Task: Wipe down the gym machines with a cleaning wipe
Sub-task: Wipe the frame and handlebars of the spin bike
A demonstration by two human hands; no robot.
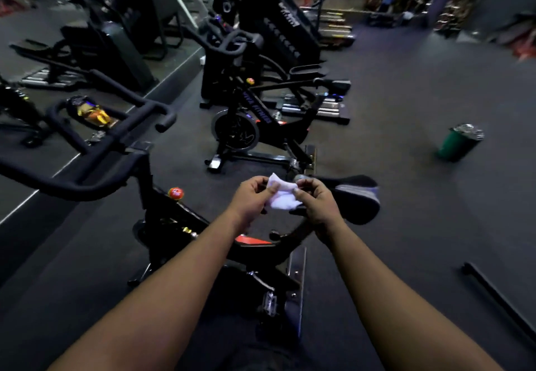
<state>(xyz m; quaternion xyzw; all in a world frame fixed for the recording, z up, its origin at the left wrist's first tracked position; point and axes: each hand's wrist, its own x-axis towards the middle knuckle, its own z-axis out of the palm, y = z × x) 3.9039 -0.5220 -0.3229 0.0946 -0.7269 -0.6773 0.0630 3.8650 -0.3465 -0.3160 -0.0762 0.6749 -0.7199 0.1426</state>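
A crumpled white cleaning wipe (282, 196) is held between both hands above a black spin bike (174, 214). My left hand (253, 198) pinches its left side and my right hand (316, 203) pinches its right side. Just right of my hands lies the bike's black saddle (356, 196). The bike's black handlebars (95, 153) reach out to the left, with a red knob (176, 193) on the frame below them.
A second spin bike (255, 118) stands ahead, with more black machines behind it along a mirrored wall on the left. A green bin (459, 142) lined with plastic stands on the dark floor at right. A black bar (499, 298) lies on the floor at lower right.
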